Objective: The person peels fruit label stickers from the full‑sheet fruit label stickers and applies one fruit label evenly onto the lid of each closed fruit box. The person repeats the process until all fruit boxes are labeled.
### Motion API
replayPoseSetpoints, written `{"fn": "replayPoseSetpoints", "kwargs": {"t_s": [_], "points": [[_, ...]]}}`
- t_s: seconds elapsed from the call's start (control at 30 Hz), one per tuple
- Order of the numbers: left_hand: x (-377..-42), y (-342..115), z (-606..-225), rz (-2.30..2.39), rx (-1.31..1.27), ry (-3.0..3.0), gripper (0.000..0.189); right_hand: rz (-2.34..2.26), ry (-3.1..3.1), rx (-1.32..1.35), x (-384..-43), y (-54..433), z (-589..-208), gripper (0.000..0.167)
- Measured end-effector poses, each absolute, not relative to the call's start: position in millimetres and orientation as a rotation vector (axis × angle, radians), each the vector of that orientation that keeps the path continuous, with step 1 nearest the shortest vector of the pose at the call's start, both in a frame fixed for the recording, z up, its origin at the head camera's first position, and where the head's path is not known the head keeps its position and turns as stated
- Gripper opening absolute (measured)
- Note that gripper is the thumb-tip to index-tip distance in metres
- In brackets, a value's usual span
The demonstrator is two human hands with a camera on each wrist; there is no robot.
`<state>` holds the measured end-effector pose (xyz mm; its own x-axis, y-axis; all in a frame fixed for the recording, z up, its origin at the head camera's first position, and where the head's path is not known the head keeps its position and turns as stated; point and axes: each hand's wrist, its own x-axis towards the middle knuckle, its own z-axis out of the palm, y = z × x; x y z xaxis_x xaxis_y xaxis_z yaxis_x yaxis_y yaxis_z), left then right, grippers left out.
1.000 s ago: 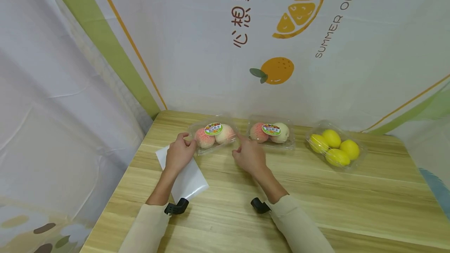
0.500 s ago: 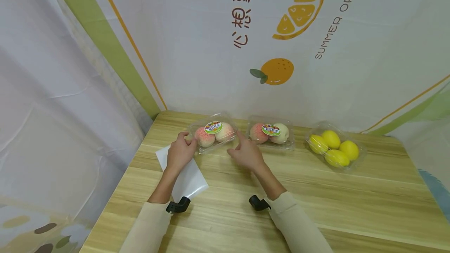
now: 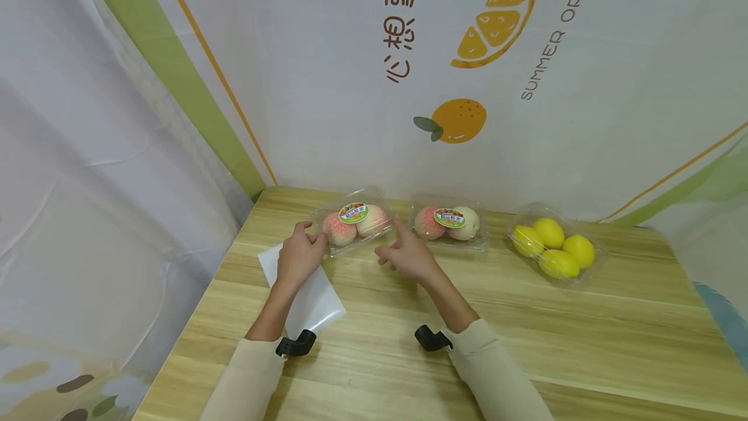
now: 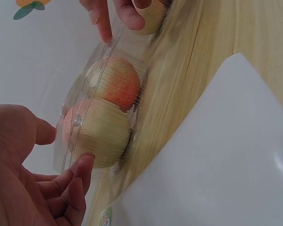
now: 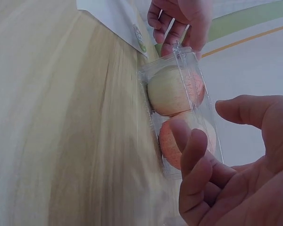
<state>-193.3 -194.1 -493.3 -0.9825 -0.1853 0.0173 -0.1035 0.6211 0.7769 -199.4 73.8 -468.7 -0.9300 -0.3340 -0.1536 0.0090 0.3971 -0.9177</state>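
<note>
A clear plastic box of peaches (image 3: 374,221) lies near the back left of the table, with an oval fruit label (image 3: 354,213) on its lid. My left hand (image 3: 299,255) is at its left end; in the left wrist view, thumb and fingers (image 4: 87,162) pinch the box's corner edge. At the right end is my right hand (image 3: 411,255), its index finger stretched to the box. The right thumb stands apart from it and the other fingers are bent, as the right wrist view shows. Beneath my left hand lies a glossy white sheet (image 3: 315,304) bearing an oval label (image 4: 106,216).
A second labelled box of peaches (image 3: 448,223) sits just right of my right hand. Farther right is a clear box of lemons (image 3: 555,249). A printed white cloth (image 3: 333,83) hangs behind the wooden table (image 3: 526,336).
My right hand has shifted slightly to the left, its thumb nearer the box. The left hand stays at the left end, and the box has barely moved.
</note>
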Motion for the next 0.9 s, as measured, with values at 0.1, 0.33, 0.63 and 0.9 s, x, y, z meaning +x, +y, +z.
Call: {"fn": "replayPoseSetpoints", "kwargs": {"t_s": [0.1,0.33,0.63,0.9], "points": [[-192,-193,-492,-1.298,0.253,-2.735,0.072,-1.539,2.351,-0.281,-198,77,-468,0.094],[-185,-189,-487,-1.271,0.278,-2.727,0.07,-1.521,2.459,-0.241,-193,87,-460,0.07],[-175,-182,-480,-1.262,0.308,-2.722,0.068,-1.543,2.57,-0.231,-177,115,-446,0.034],[-165,-171,-461,-1.267,0.296,-2.717,0.065,-1.562,2.637,-0.15,-163,142,-441,0.024]]}}
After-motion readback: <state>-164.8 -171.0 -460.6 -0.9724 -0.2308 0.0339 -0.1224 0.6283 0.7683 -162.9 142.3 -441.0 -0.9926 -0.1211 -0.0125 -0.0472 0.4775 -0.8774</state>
